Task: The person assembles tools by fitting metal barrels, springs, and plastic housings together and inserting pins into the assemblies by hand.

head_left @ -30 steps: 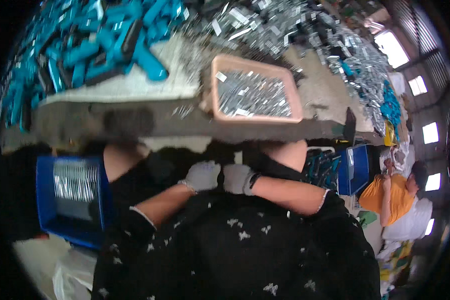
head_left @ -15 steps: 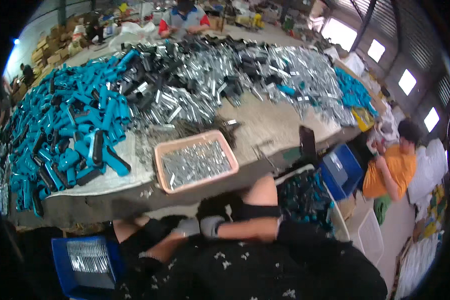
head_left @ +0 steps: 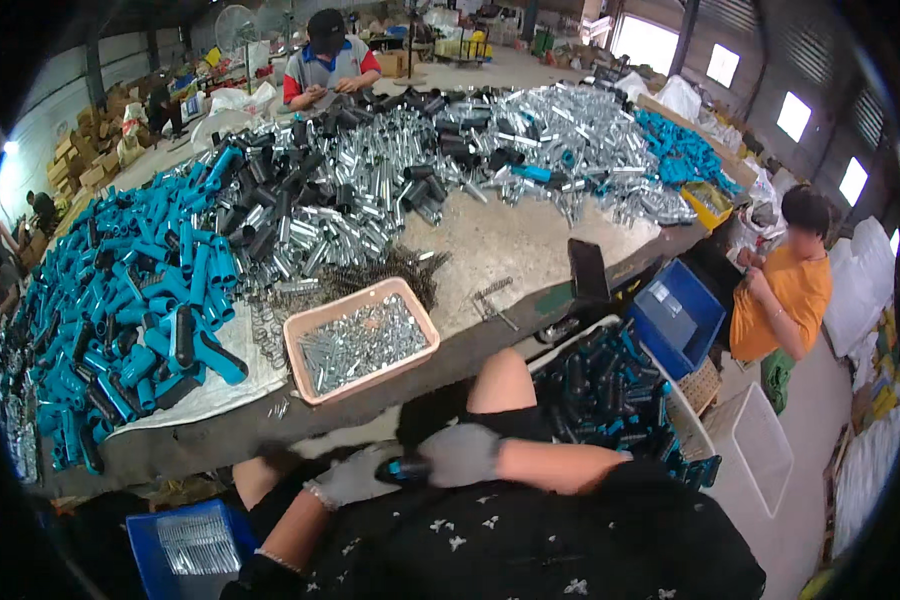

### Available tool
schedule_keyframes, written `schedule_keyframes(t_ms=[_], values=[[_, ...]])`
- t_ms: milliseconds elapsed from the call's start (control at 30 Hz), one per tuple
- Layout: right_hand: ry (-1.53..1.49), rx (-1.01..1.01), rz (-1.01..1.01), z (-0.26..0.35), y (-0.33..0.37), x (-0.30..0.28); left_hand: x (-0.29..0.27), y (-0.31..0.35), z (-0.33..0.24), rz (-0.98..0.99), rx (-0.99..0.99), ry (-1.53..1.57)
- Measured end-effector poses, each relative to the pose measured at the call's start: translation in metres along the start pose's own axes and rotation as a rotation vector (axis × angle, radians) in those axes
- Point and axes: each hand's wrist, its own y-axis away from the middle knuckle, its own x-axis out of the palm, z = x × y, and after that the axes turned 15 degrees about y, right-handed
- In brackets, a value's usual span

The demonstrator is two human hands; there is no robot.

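Before the cluttered workbench (head_left: 530,245), gloved left hand (head_left: 358,477) grasps a black-and-teal handle (head_left: 410,468). Gloved right hand (head_left: 464,455) touches it; finger grip blurred, cannot tell.

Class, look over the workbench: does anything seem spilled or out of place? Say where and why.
A few small metal pieces lie on the table's near edge, outside the pink tray; they look spilled, since small metal parts lie inside it.
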Motion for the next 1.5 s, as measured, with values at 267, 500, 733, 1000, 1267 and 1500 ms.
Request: schedule_keyframes(t_ms=[267, 500, 733, 1000, 1267, 1500], values=[[-0.45, 0.188, -0.394, -0.043, 0.151, 0.033, 0.038, -0.005, -0.056, -0.289, -0.018, -0.015], [-0.591, 0.774, -0.542, -0.07, 0.368, -0.051, 0.063, -0.01, -0.168, -0.245, 0.356, 0.264], [-0.061, 1.6, -0.261, -0.106, 0.458, 0.008, 0.058, -0.008, -0.143, -0.319, 0.028, 0.613], [0.047, 1.524, -0.18, -0.24, 0.361, 0.312, 0.042, 0.038, -0.079, -0.367, 0.207, 0.212], [0.143, 1.265, -0.93, -0.214, 0.206, 0.133, 0.009, 0.098, -0.124, -1.0, 0.302, 0.123], [-0.145, 0.11, -1.15, -0.143, -0.021, -0.094, -0.1, 0.104, -0.103, -1.697, 0.329, -0.495]])
